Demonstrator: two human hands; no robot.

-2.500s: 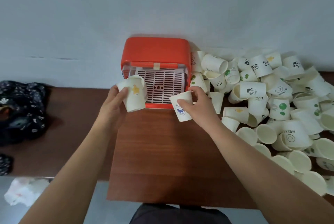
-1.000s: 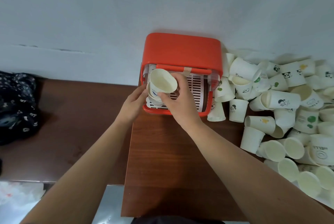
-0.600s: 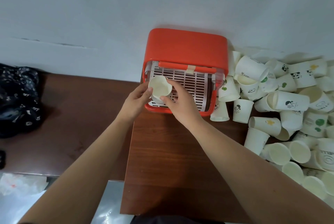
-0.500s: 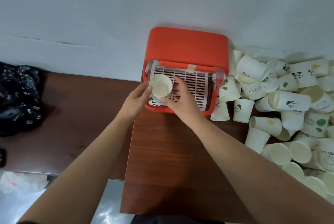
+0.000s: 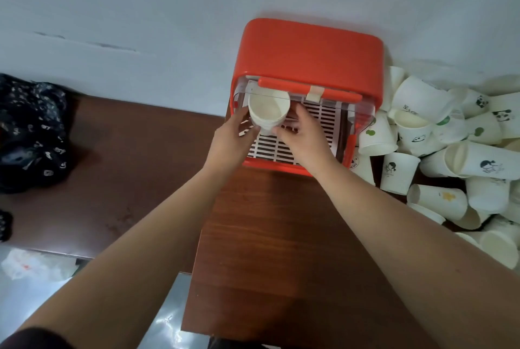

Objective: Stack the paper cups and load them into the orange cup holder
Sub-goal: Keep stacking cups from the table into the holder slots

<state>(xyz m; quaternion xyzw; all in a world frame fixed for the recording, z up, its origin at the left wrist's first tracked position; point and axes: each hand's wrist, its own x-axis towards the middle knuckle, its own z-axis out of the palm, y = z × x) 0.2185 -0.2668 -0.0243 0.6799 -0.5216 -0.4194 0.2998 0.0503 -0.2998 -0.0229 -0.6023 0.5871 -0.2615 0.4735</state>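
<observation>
With the left hand (image 5: 229, 140) and right hand (image 5: 305, 140) gripping the short stack of nested white paper cups (image 5: 268, 110) at the left of the boxy orange plastic cup holder (image 5: 312, 50), it seems best to lower it upright and let go only once its base, hidden here and perhaps not yet down, sits flat.

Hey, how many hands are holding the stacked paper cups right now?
2. The left hand grips the cup stack from its left; the right hand holds it from its right, over the orange cup holder.

Soft, flat light, barely any shadow near the fingers (image 5: 301, 117). Far below-left of them a shiny grey surface (image 5: 168, 321) catches glare, and the edges bend fisheye-style.
</observation>
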